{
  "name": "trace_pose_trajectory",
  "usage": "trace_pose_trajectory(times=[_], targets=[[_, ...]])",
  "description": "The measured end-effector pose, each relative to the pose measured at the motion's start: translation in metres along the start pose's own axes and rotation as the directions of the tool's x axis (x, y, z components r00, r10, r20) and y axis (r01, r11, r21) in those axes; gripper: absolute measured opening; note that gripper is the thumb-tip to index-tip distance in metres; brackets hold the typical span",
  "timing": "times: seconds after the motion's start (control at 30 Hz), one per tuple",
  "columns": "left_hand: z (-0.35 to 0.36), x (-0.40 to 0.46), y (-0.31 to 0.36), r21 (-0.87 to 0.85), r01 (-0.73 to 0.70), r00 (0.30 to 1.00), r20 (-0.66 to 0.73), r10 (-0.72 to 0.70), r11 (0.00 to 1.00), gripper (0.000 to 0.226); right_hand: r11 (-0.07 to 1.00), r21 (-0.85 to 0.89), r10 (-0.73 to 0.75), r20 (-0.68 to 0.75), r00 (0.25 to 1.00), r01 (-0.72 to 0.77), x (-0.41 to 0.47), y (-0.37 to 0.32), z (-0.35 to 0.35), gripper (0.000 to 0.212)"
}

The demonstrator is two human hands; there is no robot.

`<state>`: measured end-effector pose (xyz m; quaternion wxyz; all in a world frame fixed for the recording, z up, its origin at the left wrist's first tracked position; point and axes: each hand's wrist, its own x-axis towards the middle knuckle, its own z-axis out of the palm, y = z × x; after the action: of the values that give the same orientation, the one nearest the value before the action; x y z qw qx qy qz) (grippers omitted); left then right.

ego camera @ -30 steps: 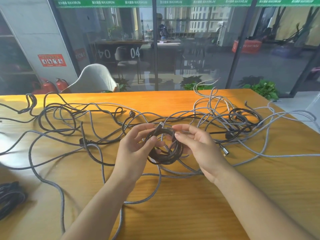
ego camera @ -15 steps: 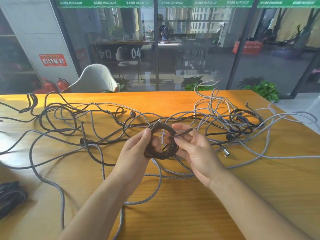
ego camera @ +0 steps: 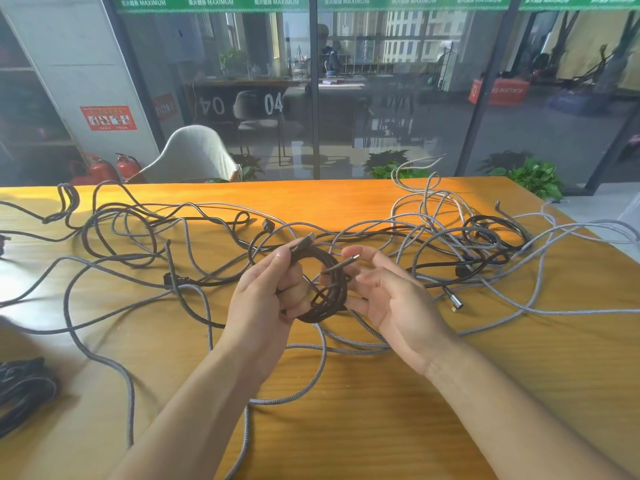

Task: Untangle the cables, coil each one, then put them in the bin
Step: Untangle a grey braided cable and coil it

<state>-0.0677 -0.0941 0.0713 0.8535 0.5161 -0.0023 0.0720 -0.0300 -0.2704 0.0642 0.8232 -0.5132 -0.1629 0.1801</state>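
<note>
dark coil [ego camera: 325,299] in left hand [ego camera: 266,306] grip.

A black cable bundle [ego camera: 20,393] is cut off at left edge.

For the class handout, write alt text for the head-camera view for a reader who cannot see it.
A person's left hand grips a small coil of dark braided cable above a wooden table, while the right hand hovers open beside it. Grey and black cables sprawl tangled across the table; a dark bundle lies at its left edge.
</note>
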Motion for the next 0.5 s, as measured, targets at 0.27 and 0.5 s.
trace_pose_trajectory(times=[0.27, 0.5], targets=[[0.004, -0.003, -0.004, 0.141, -0.068, 0.998, 0.026, 0.065, 0.988, 0.037, 0.980, -0.185, -0.064, 0.083, 0.994, 0.079, -0.002, 0.008, -0.003, 0.062], [0.010, -0.003, -0.014, 0.223, -0.066, 0.997, 0.041, 0.059, 0.973, 0.034, 0.869, -0.455, -0.346, -0.279, 0.896, 0.194, 0.000, 0.015, 0.008, 0.015]])
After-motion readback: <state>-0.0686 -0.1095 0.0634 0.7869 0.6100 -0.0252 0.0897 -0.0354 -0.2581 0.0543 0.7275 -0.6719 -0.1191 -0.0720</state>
